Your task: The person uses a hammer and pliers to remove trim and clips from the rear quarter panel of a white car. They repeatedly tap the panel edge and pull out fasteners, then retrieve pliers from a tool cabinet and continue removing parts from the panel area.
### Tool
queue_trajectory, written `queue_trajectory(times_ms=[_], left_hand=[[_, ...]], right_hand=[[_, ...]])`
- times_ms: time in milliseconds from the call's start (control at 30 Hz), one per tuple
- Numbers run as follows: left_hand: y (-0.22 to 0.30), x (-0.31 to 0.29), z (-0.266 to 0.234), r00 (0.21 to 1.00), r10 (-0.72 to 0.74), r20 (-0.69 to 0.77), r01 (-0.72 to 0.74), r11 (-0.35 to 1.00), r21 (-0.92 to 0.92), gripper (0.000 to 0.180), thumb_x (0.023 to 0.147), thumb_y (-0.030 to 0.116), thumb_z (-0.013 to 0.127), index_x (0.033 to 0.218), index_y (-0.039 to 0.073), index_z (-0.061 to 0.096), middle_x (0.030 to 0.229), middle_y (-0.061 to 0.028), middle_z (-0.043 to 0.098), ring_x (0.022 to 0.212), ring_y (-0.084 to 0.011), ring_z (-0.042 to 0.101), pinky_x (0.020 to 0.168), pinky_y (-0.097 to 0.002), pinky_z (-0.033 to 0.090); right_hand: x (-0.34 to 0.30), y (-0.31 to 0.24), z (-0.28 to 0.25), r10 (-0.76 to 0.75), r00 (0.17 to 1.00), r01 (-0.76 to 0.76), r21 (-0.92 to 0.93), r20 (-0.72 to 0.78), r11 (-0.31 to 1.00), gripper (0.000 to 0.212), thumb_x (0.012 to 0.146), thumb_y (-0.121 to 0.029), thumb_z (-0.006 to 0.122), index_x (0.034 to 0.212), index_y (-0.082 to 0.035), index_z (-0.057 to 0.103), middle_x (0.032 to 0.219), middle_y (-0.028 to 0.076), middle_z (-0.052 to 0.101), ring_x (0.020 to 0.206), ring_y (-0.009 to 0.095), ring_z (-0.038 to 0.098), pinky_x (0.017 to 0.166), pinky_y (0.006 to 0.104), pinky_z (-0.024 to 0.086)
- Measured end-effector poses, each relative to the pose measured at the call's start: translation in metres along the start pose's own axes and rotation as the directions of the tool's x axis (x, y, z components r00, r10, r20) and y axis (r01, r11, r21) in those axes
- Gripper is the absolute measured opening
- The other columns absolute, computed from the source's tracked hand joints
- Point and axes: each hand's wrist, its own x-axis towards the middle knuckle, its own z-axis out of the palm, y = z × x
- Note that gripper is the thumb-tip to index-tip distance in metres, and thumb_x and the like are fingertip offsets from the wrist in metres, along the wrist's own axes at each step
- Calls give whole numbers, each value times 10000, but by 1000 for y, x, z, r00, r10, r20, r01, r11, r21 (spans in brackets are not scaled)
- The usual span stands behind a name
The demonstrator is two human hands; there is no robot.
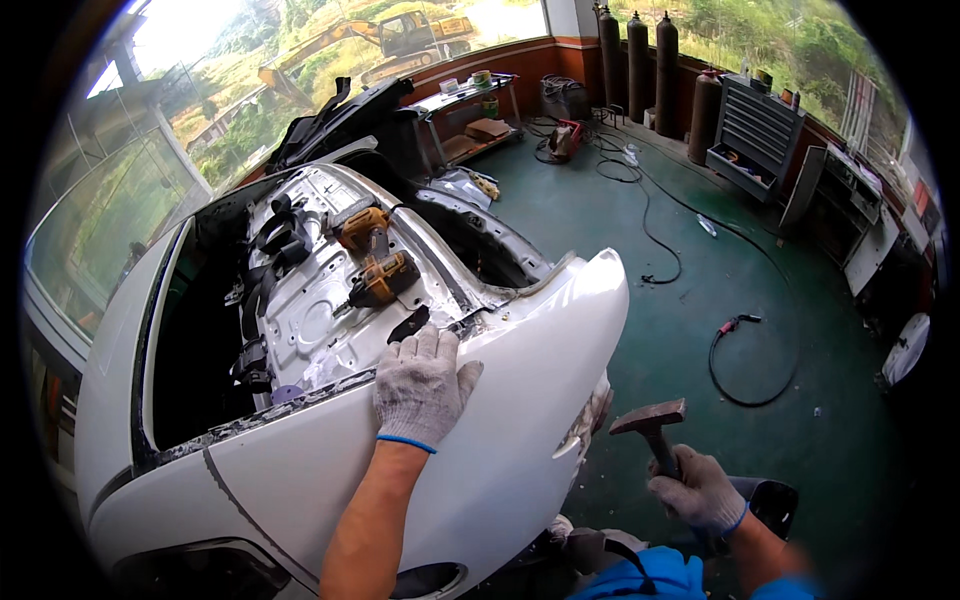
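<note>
Grips a hammer in the gloved right hand, with fingers clenched round the handle and the head standing clear just beyond them, to the upper left. Hides the handle's near end inside the fist. Runs the long axis of the handle up from the fist, forward and slightly leftward; carries the head crosswise at the top, with the narrower end toward the car and the blunter end to the right. Holds it to the right of the white bodywork, apart from it, above the green floor.

Lays the gloved left hand palm down on the bodywork, with fingers released, stretched forward and the thumb spread to the right. Has a black piece right at the left fingertips; cannot tell whether touching. Farther forward, on the metal panel, shows a drill with its bit toward the lower left, and black straps to the left of it.

Across the floor, shows a looped cable, a bench, dark cylinders and a grey cabinet; outside the window, a yellow excavator.
</note>
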Motion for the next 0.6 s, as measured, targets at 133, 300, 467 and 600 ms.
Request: queue_trajectory(times_ms=[133, 300, 467, 600], left_hand=[[4, 12, 10, 988, -153, 8, 153, 984, -91, 276, 981, 359, 676, 1080, 112, 750, 1080, -121, 746, 983, -314, 717, 896, -470, 547], [-7, 38, 3, 833, -451, 322, 486, 873, -33, 360, 977, 394, 644, 1055, 57, 742, 1065, -182, 756, 1043, -374, 722, 918, -497, 559], [-27, 57, 0, 686, -476, 550, 613, 785, -86, 390, 860, 443, 754, 962, 66, 746, 855, -165, 742, 831, -307, 733, 804, -427, 573], [-36, 77, -6, 553, -520, 651, 736, 670, -90, 353, 787, 350, 846, 837, 30, 706, 735, -125, 694, 704, -234, 693, 693, -371, 563]], right_hand=[[-1, 28, -16, -134, 990, 130, -122, -32, 984, 264, 972, -205, 754, 1106, -3, 650, 749, 52, 626, 682, 126, 575, 656, 311, 505], [58, -13, -40, -203, 965, 228, -150, 164, 962, 275, 969, -112, 733, 1211, -15, 646, 797, 17, 633, 688, 77, 583, 617, 268, 481], [162, -93, -53, -479, 836, 440, 195, 268, 877, 390, 1013, -200, 686, 1319, 10, 563, 801, 79, 654, 632, 111, 596, 582, 267, 477], [243, -91, -55, -405, 816, 504, -164, 412, 848, 306, 961, -162, 757, 1194, -9, 631, 785, 140, 722, 693, 300, 751, 655, 379, 574]])
